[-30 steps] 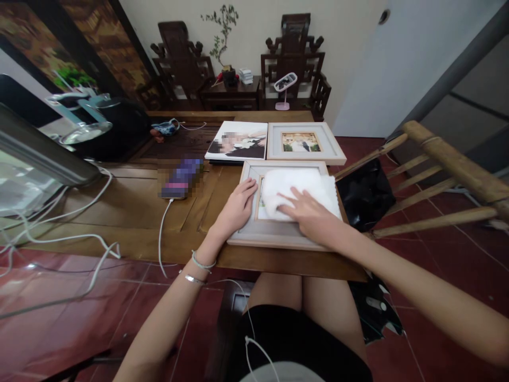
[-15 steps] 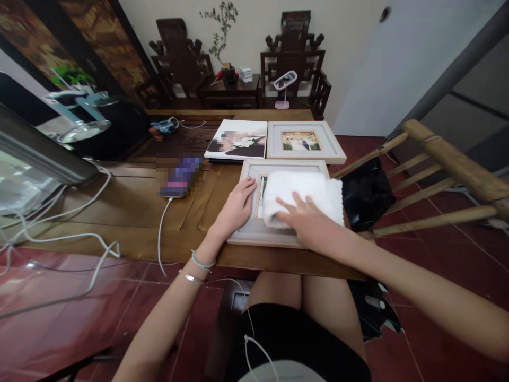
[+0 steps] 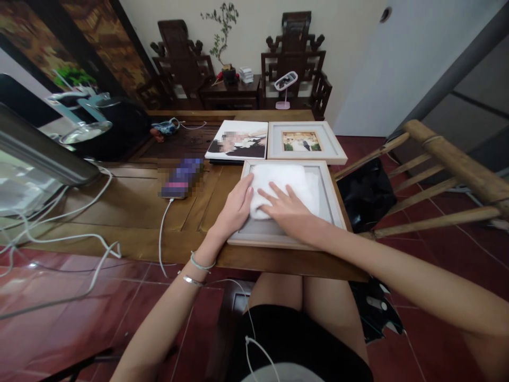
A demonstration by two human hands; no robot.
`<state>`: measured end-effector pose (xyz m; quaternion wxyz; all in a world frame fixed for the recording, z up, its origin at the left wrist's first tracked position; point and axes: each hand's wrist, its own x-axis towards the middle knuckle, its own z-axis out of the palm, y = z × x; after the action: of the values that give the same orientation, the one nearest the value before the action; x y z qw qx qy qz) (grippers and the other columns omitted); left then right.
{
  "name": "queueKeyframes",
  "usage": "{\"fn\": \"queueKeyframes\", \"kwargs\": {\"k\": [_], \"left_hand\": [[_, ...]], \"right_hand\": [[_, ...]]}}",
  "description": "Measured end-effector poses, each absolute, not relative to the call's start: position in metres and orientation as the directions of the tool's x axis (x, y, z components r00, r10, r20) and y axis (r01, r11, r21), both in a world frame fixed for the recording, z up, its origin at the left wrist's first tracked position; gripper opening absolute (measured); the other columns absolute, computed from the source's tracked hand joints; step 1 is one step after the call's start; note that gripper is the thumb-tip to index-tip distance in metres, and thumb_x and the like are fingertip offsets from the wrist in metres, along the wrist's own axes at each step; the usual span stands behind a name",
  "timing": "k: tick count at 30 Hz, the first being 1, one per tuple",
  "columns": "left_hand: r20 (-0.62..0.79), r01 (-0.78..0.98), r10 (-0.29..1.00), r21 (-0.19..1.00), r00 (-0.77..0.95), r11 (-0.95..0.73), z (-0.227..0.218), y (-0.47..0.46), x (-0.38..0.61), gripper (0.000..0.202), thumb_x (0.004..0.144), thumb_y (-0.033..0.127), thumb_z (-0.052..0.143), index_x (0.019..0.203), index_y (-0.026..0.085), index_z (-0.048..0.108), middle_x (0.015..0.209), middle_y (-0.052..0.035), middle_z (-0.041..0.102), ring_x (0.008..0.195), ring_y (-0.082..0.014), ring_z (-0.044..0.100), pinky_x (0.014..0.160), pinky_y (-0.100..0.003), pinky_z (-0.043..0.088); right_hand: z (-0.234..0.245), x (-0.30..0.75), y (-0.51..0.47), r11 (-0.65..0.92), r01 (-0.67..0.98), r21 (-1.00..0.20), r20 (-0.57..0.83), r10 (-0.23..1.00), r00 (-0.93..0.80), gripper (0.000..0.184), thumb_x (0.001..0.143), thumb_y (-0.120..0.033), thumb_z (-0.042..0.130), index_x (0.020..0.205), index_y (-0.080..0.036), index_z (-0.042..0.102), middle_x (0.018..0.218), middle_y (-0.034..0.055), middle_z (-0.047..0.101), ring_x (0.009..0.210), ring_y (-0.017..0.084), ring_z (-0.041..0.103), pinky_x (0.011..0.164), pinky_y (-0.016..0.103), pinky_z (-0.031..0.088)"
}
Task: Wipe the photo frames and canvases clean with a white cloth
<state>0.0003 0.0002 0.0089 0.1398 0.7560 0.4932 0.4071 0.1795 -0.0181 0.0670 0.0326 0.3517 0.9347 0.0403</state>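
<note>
Resting the right hand (image 3: 289, 211), spread open without visible grip, on a white cloth (image 3: 283, 176) directly beneath, atop a picture frame (image 3: 270, 234) on the desk (image 3: 135, 204), with the left hand (image 3: 234, 206), flattish and ungripping, along the frame's left edge.

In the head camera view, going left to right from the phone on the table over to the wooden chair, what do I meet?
Phone → left hand → white cloth with the right hand spread on it → frame's right edge → wooden chair.
</note>
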Motion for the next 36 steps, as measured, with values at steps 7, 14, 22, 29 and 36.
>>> {"fn": "queueKeyframes", "kwargs": {"k": [7, 14, 22, 29, 36], "left_hand": [[0.517, 0.63, 0.834, 0.587, 0.192, -0.508, 0.012, -0.002, 0.001, 0.051, 0.1, 0.041, 0.025, 0.14, 0.013, 0.04, 0.146, -0.0149, 0.043, 0.136, -0.0221, 0.038, 0.115, -0.042, 0.028], [0.496, 0.564, 0.845, 0.648, 0.197, -0.512, 0.012, -0.001, -0.002, 0.057, 0.099, 0.048, 0.021, 0.14, 0.014, 0.041, 0.145, -0.0135, 0.044, 0.135, -0.0225, 0.04, 0.114, -0.043, 0.03], [0.414, 0.657, 0.883, 0.607, 0.22, -0.448, 0.01, 0.001, 0.001, 0.051, 0.098, 0.04, 0.026, 0.13, 0.01, 0.053, 0.135, -0.0142, 0.055, 0.134, -0.0244, 0.042, 0.113, -0.044, 0.032], [0.468, 0.687, 0.846, 0.529, 0.255, -0.499, 0.002, 0.007, 0.0, 0.038, 0.088, 0.014, 0.039, 0.118, 0.009, 0.062, 0.13, -0.0148, 0.059, 0.131, -0.0253, 0.045, 0.113, -0.046, 0.035], [0.491, 0.691, 0.842, 0.528, 0.224, -0.493, 0.0, 0.007, 0.003, 0.041, 0.083, 0.007, 0.039, 0.117, 0.013, 0.063, 0.129, -0.0117, 0.061, 0.131, -0.0262, 0.046, 0.11, -0.051, 0.037]], "right_hand": [[0.062, 0.153, 0.048, 0.686, 0.706, 0.174, 0.078, 0.705, -0.705, 0.039, 0.095, -0.014, 0.035, 0.126, -0.011, 0.059, 0.149, 0.0142, 0.038, 0.139, 0.037, 0.024, 0.111, 0.057, 0.022], [0.074, 0.15, -0.023, 0.743, 0.661, 0.106, -0.028, 0.666, -0.745, 0.034, 0.093, -0.012, 0.04, 0.114, -0.012, 0.066, 0.14, 0.0182, 0.048, 0.134, 0.038, 0.035, 0.104, 0.057, 0.034], [0.081, 0.191, -0.065, 0.835, 0.55, -0.031, -0.019, 0.55, -0.835, 0.028, 0.087, -0.005, 0.047, 0.104, -0.011, 0.068, 0.138, 0.0194, 0.05, 0.133, 0.032, 0.039, 0.105, 0.048, 0.038], [0.078, 0.252, -0.07, 0.762, 0.642, 0.079, 0.009, 0.644, -0.765, 0.038, 0.078, 0.006, 0.049, 0.101, -0.015, 0.07, 0.136, 0.0138, 0.053, 0.131, 0.033, 0.043, 0.104, 0.052, 0.039], [0.081, 0.223, -0.067, 0.81, 0.585, 0.038, -0.034, 0.586, -0.81, 0.03, 0.083, -0.002, 0.05, 0.103, -0.014, 0.069, 0.136, 0.0168, 0.053, 0.129, 0.031, 0.045, 0.102, 0.051, 0.04]]}}
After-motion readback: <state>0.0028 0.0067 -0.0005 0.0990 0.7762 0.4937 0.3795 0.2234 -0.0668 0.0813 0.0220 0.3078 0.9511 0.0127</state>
